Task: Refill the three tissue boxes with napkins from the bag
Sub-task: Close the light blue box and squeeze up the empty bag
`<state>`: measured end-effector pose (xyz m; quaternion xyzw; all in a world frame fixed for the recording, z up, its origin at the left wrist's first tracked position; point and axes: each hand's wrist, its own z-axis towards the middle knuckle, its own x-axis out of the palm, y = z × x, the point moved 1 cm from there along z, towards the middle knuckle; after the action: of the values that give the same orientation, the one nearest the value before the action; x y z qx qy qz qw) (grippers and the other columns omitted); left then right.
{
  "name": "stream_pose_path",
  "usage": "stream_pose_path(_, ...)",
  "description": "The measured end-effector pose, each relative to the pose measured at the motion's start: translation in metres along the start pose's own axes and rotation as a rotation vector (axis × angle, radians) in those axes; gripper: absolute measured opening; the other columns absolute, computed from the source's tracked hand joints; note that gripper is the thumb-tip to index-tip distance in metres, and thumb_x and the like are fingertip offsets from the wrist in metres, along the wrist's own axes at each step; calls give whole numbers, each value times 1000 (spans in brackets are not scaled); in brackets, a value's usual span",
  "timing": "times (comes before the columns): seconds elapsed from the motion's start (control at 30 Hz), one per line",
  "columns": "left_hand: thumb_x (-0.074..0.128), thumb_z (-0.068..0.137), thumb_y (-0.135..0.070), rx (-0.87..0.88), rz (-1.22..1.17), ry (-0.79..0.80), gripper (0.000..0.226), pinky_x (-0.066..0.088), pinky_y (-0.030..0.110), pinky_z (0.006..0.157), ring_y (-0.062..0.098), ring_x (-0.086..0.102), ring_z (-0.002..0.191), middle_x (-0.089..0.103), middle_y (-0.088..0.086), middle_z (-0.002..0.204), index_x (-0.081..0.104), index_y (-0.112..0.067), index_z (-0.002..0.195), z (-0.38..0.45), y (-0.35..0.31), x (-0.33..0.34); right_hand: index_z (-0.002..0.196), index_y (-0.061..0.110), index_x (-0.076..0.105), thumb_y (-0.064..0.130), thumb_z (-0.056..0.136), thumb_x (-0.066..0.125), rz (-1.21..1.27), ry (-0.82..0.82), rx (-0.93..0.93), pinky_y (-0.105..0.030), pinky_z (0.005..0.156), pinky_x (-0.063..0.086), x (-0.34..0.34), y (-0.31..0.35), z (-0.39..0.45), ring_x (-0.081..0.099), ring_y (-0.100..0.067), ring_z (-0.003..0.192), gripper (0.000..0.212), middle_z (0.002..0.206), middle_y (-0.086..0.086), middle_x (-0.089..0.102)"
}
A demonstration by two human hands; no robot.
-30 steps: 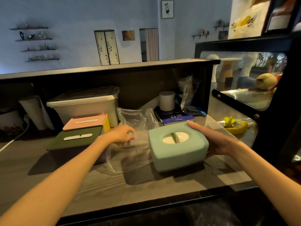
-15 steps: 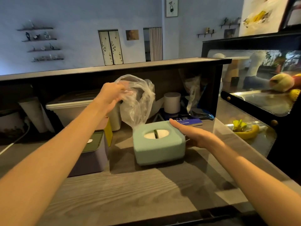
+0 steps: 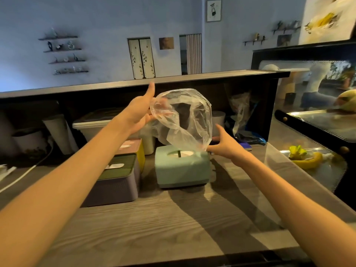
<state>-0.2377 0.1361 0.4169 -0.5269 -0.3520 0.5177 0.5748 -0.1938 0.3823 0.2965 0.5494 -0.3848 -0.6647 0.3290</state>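
Three tissue boxes sit on grey wood-grain counter (image 3: pixel 173 228): green box (image 3: pixel 182 168) at centre, purple box (image 3: pixel 115 182) at 9 o'clock of it, pink-lidded box (image 3: pixel 131 146) behind that. Left hand (image 3: pixel 140 112) holds clear bag (image 3: pixel 185 118) up above green box, thumb out. Right hand (image 3: pixel 224 144) spread, at bag's lower corner; contact unclear. Dark raised ledge (image 3: pixel 192 78) at 12, glass case (image 3: pixel 317 122) at 3, blue wall with shelves behind.

No legible text, labels, brands or numbers anywhere. The blue packet (image 3: pixel 248 136) far right on the desk (image 3: pixel 154 228) shows no readable print.
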Motion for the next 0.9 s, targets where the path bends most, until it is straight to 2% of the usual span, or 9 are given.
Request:
stream_pose_path(0.07,52,103,-40,16,76,61,42,52,42,104,23,70,111,75,10,112,73,-6,116,-10,0,4,160,38,18,50,64,95,86,27,-242,-38,110,48,0,17,-10,51,-11,134,123,154,5,46)
stream_pose_path(0.13,61,100,-31,30,134,124,31,54,41,101,22,71,109,76,9,109,75,-6,113,-21,-2,12,156,32,33,41,72,92,54,31,-426,-28,108,48,4,39,-22,52,4,125,103,144,13,51)
stream_pose_path(0.23,64,98,-27,54,205,270,22,58,39,92,18,72,103,77,4,107,76,-13,112,-42,-4,22,149,32,45,33,78,89,127,-56,-507,-14,95,52,8,61,-36,58,8,115,83,135,19,58)
stream_pose_path(0.37,61,97,-42,186,302,274,29,56,23,82,3,71,98,76,-10,104,72,-26,118,-65,-10,22,123,14,66,4,84,81,415,-81,-408,-37,79,63,-1,67,-49,74,-19,100,44,109,-5,76)
stream_pose_path(0.5,51,88,-72,275,198,70,61,52,36,101,3,64,108,69,-11,116,58,-34,135,-74,-3,10,126,7,59,-13,93,56,858,5,-199,-19,60,55,-15,77,-61,74,-12,75,38,101,-11,73)
stream_pose_path(0.57,50,76,-85,209,246,204,82,41,36,107,8,50,130,54,-18,138,41,-45,147,-81,11,8,116,6,60,-9,98,50,1097,72,-67,-11,48,48,-21,82,-67,66,-5,56,26,79,-4,73)
stream_pose_path(0.67,66,70,-79,124,141,381,90,43,28,97,4,51,129,46,-22,148,33,-53,150,-100,35,19,125,14,59,-12,98,42,1291,152,6,-11,39,41,-21,87,-76,51,-3,40,41,64,0,65)
stream_pose_path(0.8,61,98,-20,-12,-412,320,51,60,42,83,27,65,118,62,11,138,48,-24,148,-120,40,52,138,20,56,-5,95,58,942,141,-187,-26,63,58,-19,86,-86,73,-14,74,49,107,-8,74)
stream_pose_path(0.9,60,100,-16,-56,-627,226,50,61,48,82,35,63,121,59,19,140,46,-15,148,-116,35,55,135,27,63,26,99,66,282,48,-290,-37,90,57,-21,75,-90,71,-17,106,36,118,1,73)
